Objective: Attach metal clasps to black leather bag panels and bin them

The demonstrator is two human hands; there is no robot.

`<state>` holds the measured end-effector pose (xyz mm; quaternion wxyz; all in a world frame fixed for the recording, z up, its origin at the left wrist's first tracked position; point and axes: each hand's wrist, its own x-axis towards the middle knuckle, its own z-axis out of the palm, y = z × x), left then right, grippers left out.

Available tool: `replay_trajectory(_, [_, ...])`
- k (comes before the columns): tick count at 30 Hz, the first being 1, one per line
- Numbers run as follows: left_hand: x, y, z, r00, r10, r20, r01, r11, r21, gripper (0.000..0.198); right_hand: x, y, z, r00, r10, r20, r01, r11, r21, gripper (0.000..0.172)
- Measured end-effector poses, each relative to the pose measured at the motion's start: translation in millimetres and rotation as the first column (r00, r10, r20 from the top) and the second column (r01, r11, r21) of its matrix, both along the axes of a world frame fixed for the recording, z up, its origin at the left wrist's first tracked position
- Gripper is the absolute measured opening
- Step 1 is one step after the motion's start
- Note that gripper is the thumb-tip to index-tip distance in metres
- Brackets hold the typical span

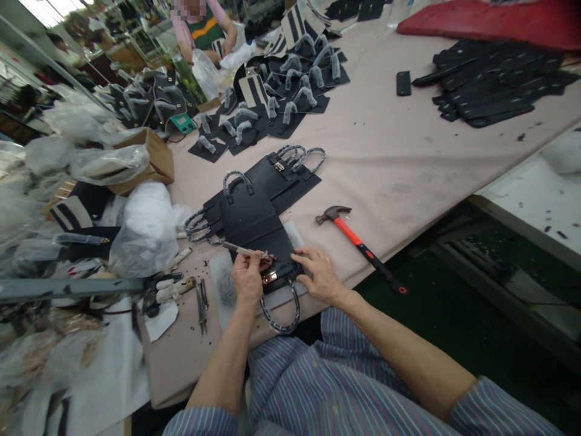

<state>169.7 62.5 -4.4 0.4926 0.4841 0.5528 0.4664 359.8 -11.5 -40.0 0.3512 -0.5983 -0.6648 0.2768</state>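
Note:
My left hand (247, 278) is closed round a thin metallic tool (245, 249) that lies slantwise over a black bag panel (254, 221). On the panel's right edge rests my right hand (319, 274), its fingers apart and touching the black material. Between the two hands a shiny gold clasp (269, 277) shows near the panel's lower end. A wrapped loop handle (282, 327) hangs from that end towards my body. More black bag pieces (290, 191) with loop handles lie beneath and behind the panel.
A hammer (358, 242) with a red and black handle lies at the right, its end past the table edge. Metal tools (201, 306) lie left. Black panels (290, 115) with wrapped handles and black strips (499, 82) are farther back. A person (206, 30) is across the table.

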Motion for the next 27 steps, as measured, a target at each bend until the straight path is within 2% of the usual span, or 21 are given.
replay_trajectory(3, [-26, 0, 8.9, 0.997, 0.014, 0.077, -0.014, 1.000, -0.005, 0.040, 0, 0, 0.1, 1.000, 0.011, -0.001, -0.011, 1.000, 0.000, 0.057])
replay_trajectory(6, [-56, -6, 15.3, 0.992, 0.110, 0.070, -0.110, 0.994, 0.001, 0.040, 1, 0, -3.1, 1.000, 0.019, 0.012, -0.019, 1.000, 0.010, 0.057])
replay_trajectory(11, [-124, -23, 12.3, 0.957, 0.260, -0.127, -0.269, 0.962, -0.054, 0.040, 2, 1, -12.2, 0.998, 0.036, 0.053, -0.037, 0.999, 0.029, 0.057])
replay_trajectory(13, [-152, -30, 8.4, 0.942, 0.265, -0.207, -0.291, 0.950, -0.110, 0.039, 2, 1, -14.8, 0.998, 0.034, 0.062, -0.036, 0.998, 0.042, 0.055])
replay_trajectory(16, [-183, -38, 3.3, 0.925, 0.208, -0.318, -0.286, 0.933, -0.220, 0.037, 3, 0, -16.1, 0.997, 0.035, 0.070, -0.039, 0.998, 0.050, 0.055])
replay_trajectory(19, [-198, -39, 0.6, 0.924, 0.207, -0.322, -0.305, 0.906, -0.294, 0.033, 3, 1, -15.2, 0.996, 0.043, 0.074, -0.046, 0.998, 0.048, 0.056])
replay_trajectory(22, [-208, -35, -0.5, 0.925, 0.245, -0.292, -0.331, 0.896, -0.296, 0.030, 4, 1, -14.2, 0.996, 0.049, 0.077, -0.054, 0.997, 0.056, 0.055])
replay_trajectory(27, [-226, -29, -4.3, 0.887, 0.240, -0.394, -0.371, 0.879, -0.300, 0.027, 4, 2, -15.9, 0.995, 0.057, 0.082, -0.061, 0.997, 0.050, 0.054])
